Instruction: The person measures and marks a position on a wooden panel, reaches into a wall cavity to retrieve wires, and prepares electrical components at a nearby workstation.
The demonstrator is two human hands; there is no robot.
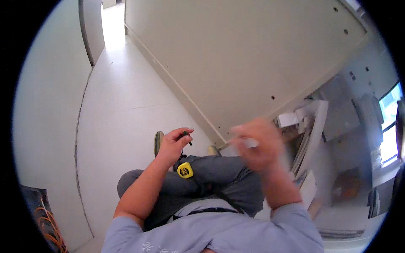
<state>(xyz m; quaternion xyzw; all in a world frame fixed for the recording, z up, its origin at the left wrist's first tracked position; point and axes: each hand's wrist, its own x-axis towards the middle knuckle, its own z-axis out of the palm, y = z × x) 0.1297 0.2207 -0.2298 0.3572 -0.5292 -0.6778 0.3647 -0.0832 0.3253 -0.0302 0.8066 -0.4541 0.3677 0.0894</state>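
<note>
My left hand [172,146] is raised in front of my knees, its thumb and fingers pinched round a small dark green, stick-like thing [188,138] whose exact kind is too small to make out. To the right, my right hand [258,143] is lifted near the lower corner of the beige panel [236,55]. Motion smears its fingers; a pale patch shows between them, and whether it is a held thing is unclear. A yellow tape measure [184,170] rests against my grey trousers, just below my left hand.
A pale wall [46,126] stands close on the left, with orange cables [49,225] at its lower end. White floor [122,92] runs to a bright doorway [114,25]. At right, stacked boards [311,135], a small white box [288,119] and a window [390,126] appear.
</note>
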